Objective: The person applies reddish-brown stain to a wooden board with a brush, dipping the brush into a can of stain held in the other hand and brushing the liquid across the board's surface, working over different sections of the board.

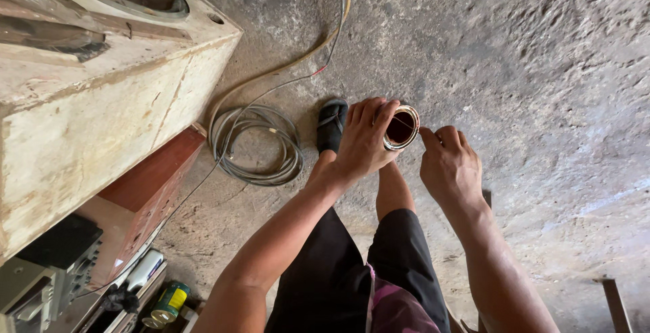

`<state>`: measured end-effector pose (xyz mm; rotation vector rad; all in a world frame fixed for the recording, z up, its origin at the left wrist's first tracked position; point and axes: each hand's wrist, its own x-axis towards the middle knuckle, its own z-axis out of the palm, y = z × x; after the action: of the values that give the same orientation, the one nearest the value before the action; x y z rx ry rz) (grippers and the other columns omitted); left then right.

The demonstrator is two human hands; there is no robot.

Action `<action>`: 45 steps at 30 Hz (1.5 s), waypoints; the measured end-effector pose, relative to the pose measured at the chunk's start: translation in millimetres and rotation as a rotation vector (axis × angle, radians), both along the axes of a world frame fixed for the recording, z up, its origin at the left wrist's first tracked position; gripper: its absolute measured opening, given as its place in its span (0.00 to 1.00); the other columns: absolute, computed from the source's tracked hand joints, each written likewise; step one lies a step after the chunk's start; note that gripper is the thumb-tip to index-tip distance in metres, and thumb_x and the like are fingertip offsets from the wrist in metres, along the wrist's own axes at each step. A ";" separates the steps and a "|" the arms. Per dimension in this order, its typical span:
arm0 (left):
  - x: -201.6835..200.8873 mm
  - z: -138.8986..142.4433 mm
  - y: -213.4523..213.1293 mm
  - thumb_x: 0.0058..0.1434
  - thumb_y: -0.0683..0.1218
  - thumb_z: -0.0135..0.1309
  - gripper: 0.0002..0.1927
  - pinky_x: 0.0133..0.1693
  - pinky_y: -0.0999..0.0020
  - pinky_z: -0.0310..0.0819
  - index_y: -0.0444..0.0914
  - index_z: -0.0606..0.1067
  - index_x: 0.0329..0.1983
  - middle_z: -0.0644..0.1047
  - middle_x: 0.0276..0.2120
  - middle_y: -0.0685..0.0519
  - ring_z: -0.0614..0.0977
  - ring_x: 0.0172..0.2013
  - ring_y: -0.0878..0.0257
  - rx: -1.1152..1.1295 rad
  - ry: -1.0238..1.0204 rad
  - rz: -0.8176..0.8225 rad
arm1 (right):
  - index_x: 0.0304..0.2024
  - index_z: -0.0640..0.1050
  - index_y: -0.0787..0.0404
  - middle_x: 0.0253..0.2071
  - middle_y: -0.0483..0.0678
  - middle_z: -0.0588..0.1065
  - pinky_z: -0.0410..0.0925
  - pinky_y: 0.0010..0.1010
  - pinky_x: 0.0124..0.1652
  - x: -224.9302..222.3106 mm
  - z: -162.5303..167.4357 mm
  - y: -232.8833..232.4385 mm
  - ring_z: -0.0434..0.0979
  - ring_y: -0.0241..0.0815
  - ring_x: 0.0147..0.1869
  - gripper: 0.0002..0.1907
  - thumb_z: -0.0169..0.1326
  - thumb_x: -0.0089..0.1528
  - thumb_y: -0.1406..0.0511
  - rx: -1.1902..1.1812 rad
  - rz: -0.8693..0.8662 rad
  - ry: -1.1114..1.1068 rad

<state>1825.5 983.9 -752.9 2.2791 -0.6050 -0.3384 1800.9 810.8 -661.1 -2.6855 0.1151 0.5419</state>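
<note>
Two hands: left hand (362, 143) gripping copper coil (401, 128); right hand (448, 167) pinching wire beside it.

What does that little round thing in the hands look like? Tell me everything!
The small round coil is a short ring, like a spool. Its rim looks pale and shiny, and its hollow middle looks dark reddish-brown. Its open end is turned up toward the camera. The left hand wraps around its side and holds it above the rough grey concrete floor. The right hand sits just beside it, fingertips close to the rim. A fine thread seems to run between them.
</note>
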 end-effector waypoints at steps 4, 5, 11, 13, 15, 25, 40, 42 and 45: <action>-2.3 -2.3 1.3 0.44 0.49 0.75 0.50 0.62 0.48 0.64 0.40 0.60 0.67 0.70 0.56 0.44 0.72 0.60 0.48 0.009 0.025 -0.005 | 0.54 0.82 0.57 0.42 0.49 0.73 0.74 0.38 0.42 -1.7 -0.1 1.8 0.78 0.48 0.47 0.20 0.55 0.59 0.73 -0.002 0.008 -0.007; -2.5 -2.3 1.6 0.44 0.48 0.75 0.49 0.62 0.48 0.64 0.40 0.60 0.67 0.70 0.56 0.44 0.72 0.60 0.48 0.006 0.022 -0.002 | 0.54 0.82 0.57 0.42 0.49 0.73 0.74 0.38 0.42 -2.2 -0.1 2.1 0.78 0.47 0.47 0.20 0.55 0.59 0.73 -0.001 0.006 -0.013; -0.9 0.6 3.0 0.46 0.48 0.75 0.48 0.62 0.47 0.63 0.40 0.61 0.67 0.70 0.56 0.45 0.72 0.60 0.47 -0.004 0.004 0.011 | 0.53 0.82 0.57 0.41 0.49 0.73 0.74 0.38 0.41 -2.3 1.9 3.8 0.78 0.47 0.46 0.20 0.56 0.59 0.73 0.010 -0.003 -0.043; -0.3 1.3 2.9 0.45 0.48 0.75 0.49 0.61 0.46 0.63 0.39 0.61 0.67 0.70 0.56 0.44 0.72 0.60 0.47 0.005 0.000 0.011 | 0.54 0.82 0.57 0.41 0.49 0.72 0.74 0.38 0.41 -1.9 2.3 4.0 0.78 0.47 0.47 0.20 0.56 0.60 0.73 0.011 -0.006 -0.048; -0.5 1.3 2.8 0.46 0.48 0.75 0.48 0.62 0.47 0.63 0.39 0.61 0.67 0.70 0.57 0.44 0.72 0.60 0.47 -0.002 -0.003 0.012 | 0.54 0.82 0.57 0.41 0.49 0.72 0.74 0.38 0.41 -1.5 2.7 4.0 0.78 0.47 0.46 0.20 0.56 0.59 0.73 0.012 -0.007 -0.043; -9.8 1.7 15.4 0.46 0.48 0.75 0.49 0.62 0.46 0.63 0.39 0.61 0.67 0.69 0.57 0.44 0.72 0.60 0.47 -0.022 0.010 0.011 | 0.55 0.81 0.57 0.42 0.49 0.72 0.74 0.39 0.41 -2.1 11.9 19.9 0.78 0.48 0.47 0.22 0.55 0.59 0.73 0.008 -0.005 -0.027; -23.7 -9.0 41.9 0.46 0.47 0.74 0.50 0.64 0.46 0.63 0.40 0.59 0.69 0.68 0.58 0.43 0.70 0.61 0.45 -0.035 0.035 0.019 | 0.56 0.81 0.57 0.43 0.49 0.73 0.73 0.39 0.42 -16.9 2.4 43.8 0.78 0.49 0.48 0.23 0.55 0.59 0.74 0.003 0.023 -0.015; -17.0 1.3 42.4 0.46 0.47 0.74 0.49 0.62 0.45 0.63 0.41 0.60 0.69 0.68 0.58 0.45 0.71 0.61 0.46 -0.046 0.026 0.005 | 0.55 0.81 0.56 0.43 0.49 0.73 0.73 0.39 0.41 -22.2 7.9 44.0 0.78 0.48 0.48 0.22 0.55 0.58 0.74 -0.016 0.012 -0.053; -13.6 6.3 47.7 0.45 0.47 0.75 0.51 0.62 0.44 0.62 0.42 0.59 0.69 0.68 0.58 0.45 0.70 0.61 0.45 -0.071 -0.001 -0.003 | 0.55 0.82 0.55 0.43 0.49 0.73 0.73 0.38 0.41 -33.9 6.5 44.8 0.78 0.48 0.49 0.21 0.56 0.59 0.74 -0.003 0.012 -0.102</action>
<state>1811.8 1031.6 -746.6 2.2106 -0.6111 -0.3129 1766.9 855.6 -654.5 -2.7120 0.0709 0.4076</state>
